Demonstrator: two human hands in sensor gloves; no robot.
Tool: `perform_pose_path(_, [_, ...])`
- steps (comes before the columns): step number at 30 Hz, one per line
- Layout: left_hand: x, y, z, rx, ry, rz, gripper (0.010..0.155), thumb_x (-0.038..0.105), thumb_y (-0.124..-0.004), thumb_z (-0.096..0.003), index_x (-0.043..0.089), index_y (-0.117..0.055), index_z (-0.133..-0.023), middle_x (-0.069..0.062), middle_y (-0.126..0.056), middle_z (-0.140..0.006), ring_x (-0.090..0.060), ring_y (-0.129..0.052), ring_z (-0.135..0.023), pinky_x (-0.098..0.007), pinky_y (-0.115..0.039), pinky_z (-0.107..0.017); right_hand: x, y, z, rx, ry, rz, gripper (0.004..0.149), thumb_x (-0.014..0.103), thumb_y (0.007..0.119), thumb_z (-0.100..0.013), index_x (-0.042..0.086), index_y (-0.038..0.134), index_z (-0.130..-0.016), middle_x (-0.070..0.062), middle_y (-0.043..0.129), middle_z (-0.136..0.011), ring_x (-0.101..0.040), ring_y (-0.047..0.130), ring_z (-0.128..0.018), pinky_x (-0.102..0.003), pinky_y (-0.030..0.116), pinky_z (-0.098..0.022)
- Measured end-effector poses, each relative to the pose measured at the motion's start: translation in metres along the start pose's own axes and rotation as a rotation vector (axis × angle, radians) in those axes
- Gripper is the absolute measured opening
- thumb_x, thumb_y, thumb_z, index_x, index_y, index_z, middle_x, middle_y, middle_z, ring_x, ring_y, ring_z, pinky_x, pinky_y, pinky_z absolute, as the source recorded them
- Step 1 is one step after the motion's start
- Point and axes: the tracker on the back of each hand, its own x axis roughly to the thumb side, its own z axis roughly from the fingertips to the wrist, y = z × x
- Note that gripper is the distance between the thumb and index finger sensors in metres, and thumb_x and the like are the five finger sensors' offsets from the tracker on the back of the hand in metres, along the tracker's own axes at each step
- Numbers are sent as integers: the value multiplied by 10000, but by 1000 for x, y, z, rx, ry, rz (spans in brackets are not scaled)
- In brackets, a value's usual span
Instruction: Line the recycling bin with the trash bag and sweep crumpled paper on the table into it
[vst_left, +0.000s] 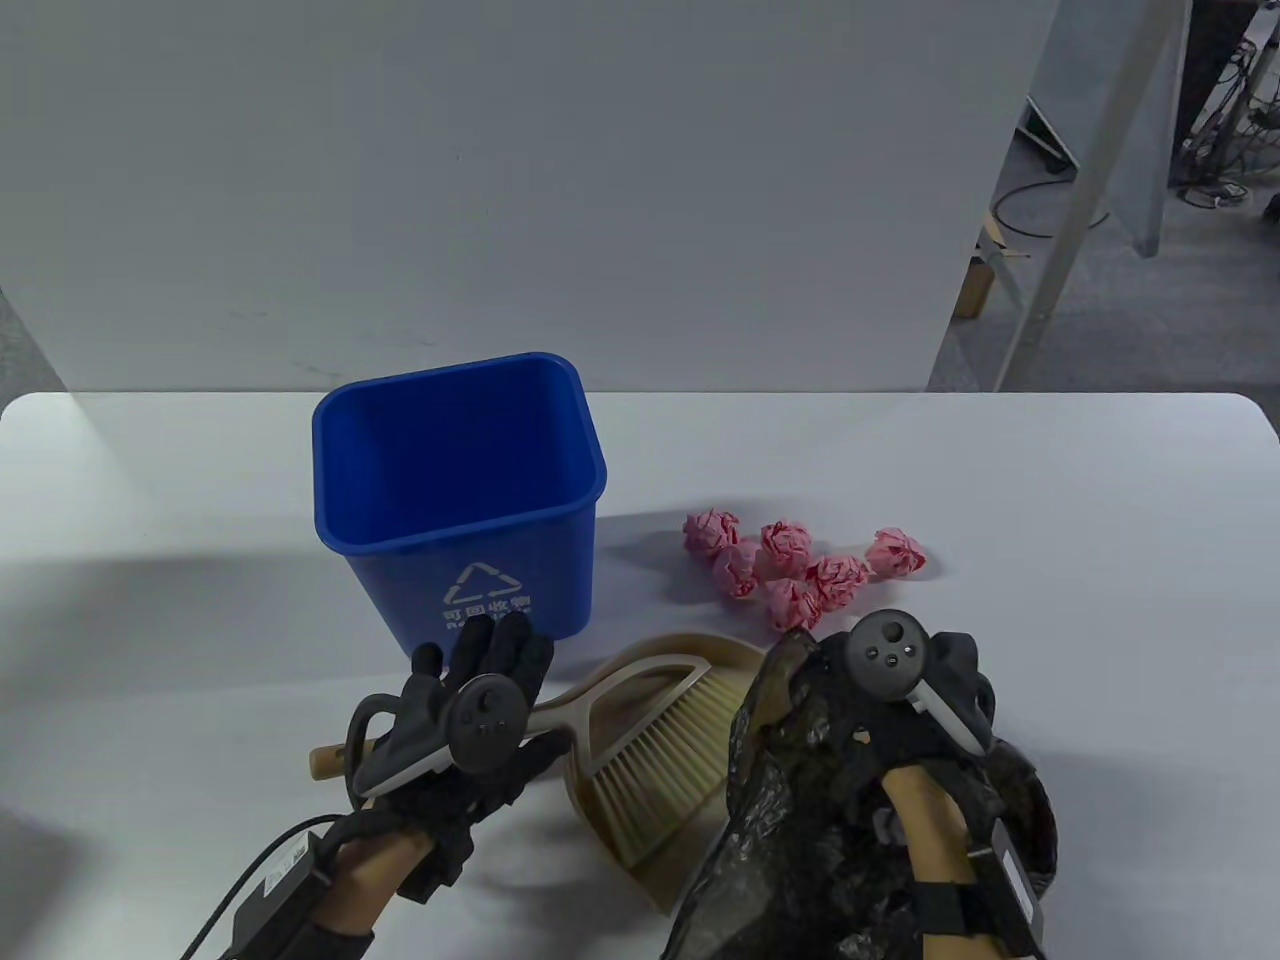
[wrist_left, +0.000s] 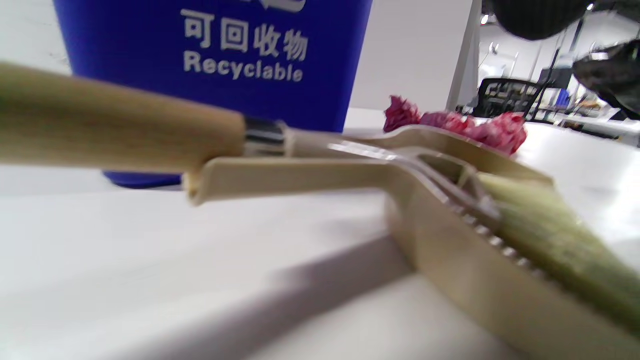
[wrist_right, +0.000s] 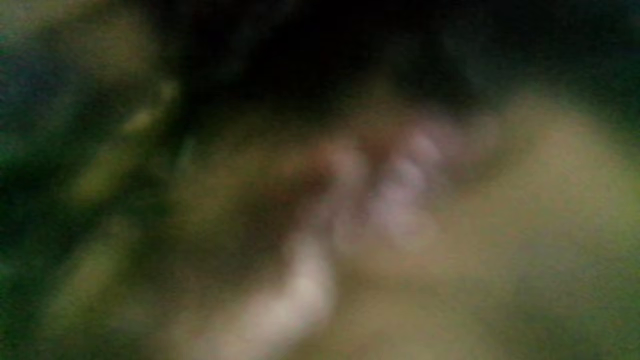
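Observation:
The blue recycling bin (vst_left: 460, 490) (wrist_left: 215, 50) stands upright with no liner inside. Several pink crumpled paper balls (vst_left: 800, 570) (wrist_left: 450, 122) lie to its right. My right hand (vst_left: 935, 690) grips the crumpled black trash bag (vst_left: 800, 830) (wrist_left: 610, 75), which bunches round the wrist and hides the fingers. My left hand (vst_left: 480, 660) hovers with straight fingers over the brush's wooden handle (wrist_left: 115, 120), just in front of the bin, holding nothing. The right wrist view is a dark blur behind bag film.
A beige dustpan (vst_left: 690, 660) (wrist_left: 450, 240) with a brush (vst_left: 660, 740) lying in it sits between my hands, handle pointing left. The white table (vst_left: 1100, 600) ends at a grey wall behind; floor and a table leg show at the far right.

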Motion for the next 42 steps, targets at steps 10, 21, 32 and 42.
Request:
perform_pose_path(10, [81, 40, -17, -73, -257, 573, 1131, 814, -538, -436, 92, -11, -1129, -270, -27, -1221, -586, -373, -1143, -681, -554, -769, 59, -15, 25, -394, -296, -51, 378, 362, 664, -590, 141, 738, -888, -67, 911, -672, -78, 901, -264, -375, 878, -315])
perform_pose_path(21, [78, -3, -56, -84, -77, 679, 442, 373, -749, -580, 173, -792, -972, 1, -1033, -761, -64, -1085, -312, -328, -928, -215, 51, -19, 30, -293, -351, -431, 620, 422, 612, -609, 69, 469, -1099, -261, 593, -1040, -339, 819, -754, -610, 688, -595])
perform_pose_path(32, [-4, 49, -13, 490, 47, 1055, 458, 388, -691, -605, 193, -712, -1019, 11, -981, -869, -60, -1117, -459, -311, -960, -299, 80, -37, 59, -463, -601, -414, 599, 485, 581, -610, 114, 562, -1079, -214, 626, -1076, -357, 798, -825, -625, 669, -617])
perform_pose_path(42, [45, 22, -24, 149, -245, 944, 574, 420, -672, -591, 168, -594, -1101, -128, -782, -1076, -225, -1074, -670, -420, -923, -424, 97, 29, 44, 63, -438, -550, 890, 536, 661, -577, -63, 255, -1095, -379, 388, -1085, -430, 713, -863, -644, 649, -616])
